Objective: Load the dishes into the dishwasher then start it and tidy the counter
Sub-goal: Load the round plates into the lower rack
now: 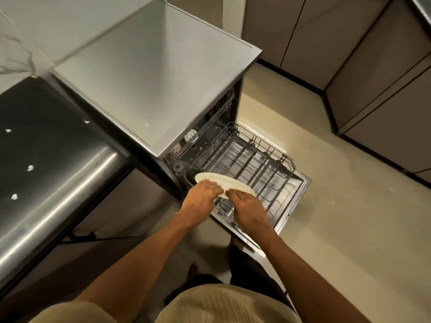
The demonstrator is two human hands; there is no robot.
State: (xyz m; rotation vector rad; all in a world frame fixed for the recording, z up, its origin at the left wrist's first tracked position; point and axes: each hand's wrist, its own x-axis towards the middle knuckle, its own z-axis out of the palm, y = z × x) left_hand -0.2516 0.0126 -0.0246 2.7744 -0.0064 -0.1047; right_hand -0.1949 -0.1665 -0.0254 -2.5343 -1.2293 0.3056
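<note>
A steel dishwasher (158, 73) stands open, its door (296, 201) folded down to the floor. The lower wire rack (261, 164) is pulled out over the door. Both my hands hold a cream plate (217, 178) on edge over the rack's near left corner. My left hand (200, 194) grips the plate's near rim from the left. My right hand (247, 203) grips it from the right, fingers curled over the edge. Inside the machine, an upper rack (224, 108) and a small white dish (191, 135) show.
A dark steel counter (46, 159) lies to the left, with a few white scraps on it. Grey cabinets (373, 78) line the far right. Beige floor (349, 241) stretches right of the door. My legs stand close to the door's near corner.
</note>
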